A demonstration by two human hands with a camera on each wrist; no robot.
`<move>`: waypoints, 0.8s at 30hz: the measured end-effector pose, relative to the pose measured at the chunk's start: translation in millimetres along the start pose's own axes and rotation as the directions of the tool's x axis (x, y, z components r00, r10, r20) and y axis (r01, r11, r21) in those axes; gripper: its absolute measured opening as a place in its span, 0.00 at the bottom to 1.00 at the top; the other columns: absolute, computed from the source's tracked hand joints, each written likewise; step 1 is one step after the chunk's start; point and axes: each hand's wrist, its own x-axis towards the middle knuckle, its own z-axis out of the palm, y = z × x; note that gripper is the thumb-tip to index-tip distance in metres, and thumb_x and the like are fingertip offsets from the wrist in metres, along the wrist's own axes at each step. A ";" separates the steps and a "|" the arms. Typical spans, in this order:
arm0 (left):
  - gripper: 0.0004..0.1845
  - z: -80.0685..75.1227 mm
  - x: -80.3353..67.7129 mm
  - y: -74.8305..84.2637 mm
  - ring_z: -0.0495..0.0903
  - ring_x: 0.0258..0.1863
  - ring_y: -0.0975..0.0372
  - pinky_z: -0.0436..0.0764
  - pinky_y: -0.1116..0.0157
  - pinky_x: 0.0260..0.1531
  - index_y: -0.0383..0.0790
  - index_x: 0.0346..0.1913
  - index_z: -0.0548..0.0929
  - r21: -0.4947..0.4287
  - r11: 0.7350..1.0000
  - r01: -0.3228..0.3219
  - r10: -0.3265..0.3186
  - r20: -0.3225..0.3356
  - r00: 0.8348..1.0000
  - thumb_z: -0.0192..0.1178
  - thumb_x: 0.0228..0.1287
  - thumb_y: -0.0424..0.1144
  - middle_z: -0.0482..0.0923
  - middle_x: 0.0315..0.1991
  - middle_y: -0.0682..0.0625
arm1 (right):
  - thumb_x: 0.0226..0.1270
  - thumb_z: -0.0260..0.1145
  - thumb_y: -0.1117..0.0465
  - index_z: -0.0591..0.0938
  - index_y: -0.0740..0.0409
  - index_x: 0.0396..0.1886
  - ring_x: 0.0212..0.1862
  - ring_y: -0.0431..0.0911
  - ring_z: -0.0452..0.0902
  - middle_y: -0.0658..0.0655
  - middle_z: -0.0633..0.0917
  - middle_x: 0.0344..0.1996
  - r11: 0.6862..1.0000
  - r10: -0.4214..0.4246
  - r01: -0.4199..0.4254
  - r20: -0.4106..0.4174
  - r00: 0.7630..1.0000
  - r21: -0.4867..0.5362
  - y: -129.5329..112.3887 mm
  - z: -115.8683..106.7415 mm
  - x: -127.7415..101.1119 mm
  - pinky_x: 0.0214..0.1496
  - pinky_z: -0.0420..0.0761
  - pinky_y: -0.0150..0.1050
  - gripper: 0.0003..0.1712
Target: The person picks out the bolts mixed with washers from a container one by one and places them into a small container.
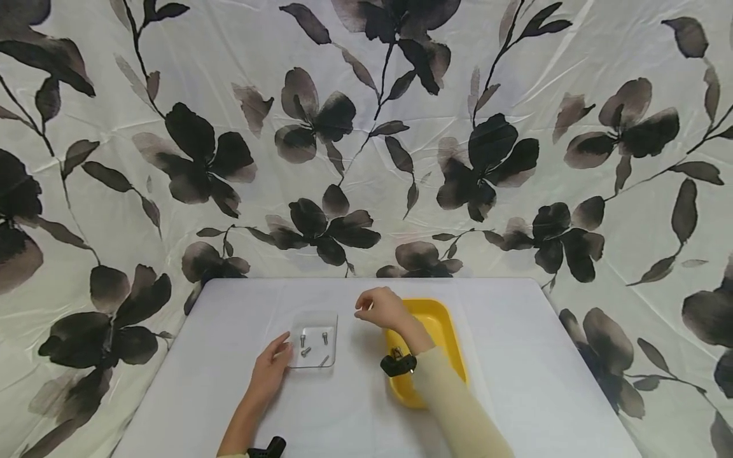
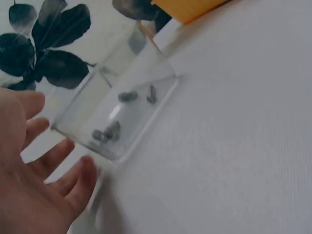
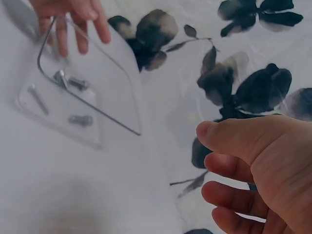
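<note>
A clear plastic box (image 1: 313, 320) with several silver bolts (image 2: 127, 96) on its floor stands left of the middle of the table. Beside its left wall is my left hand (image 1: 273, 364), its relaxed fingers right at the wall. My right hand (image 1: 382, 307) is raised over the upper left corner of a yellow tray (image 1: 433, 309). In the right wrist view its thumb (image 3: 226, 136) and loosely bent fingers stand apart, with nothing between them. Some small metal pieces (image 1: 396, 351) lie in the tray, partly hidden by the right wrist's camera.
A white cloth covers the table (image 1: 515, 356). Behind it hangs a floral curtain (image 1: 366, 159). Black cameras sit on both wrists, and the right forearm's pale sleeve (image 1: 455, 404) crosses over the tray.
</note>
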 end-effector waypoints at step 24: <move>0.28 23.3 -8.8 79.6 0.71 0.61 0.46 0.74 0.50 0.58 0.44 0.71 0.66 -0.054 0.976 -0.212 0.218 0.191 0.957 0.58 0.70 0.36 0.70 0.62 0.39 | 0.60 0.72 0.62 0.87 0.58 0.35 0.31 0.41 0.76 0.47 0.83 0.28 0.993 0.060 -0.051 -0.084 0.995 0.105 58.8 -23.7 -46.4 0.33 0.79 0.36 0.05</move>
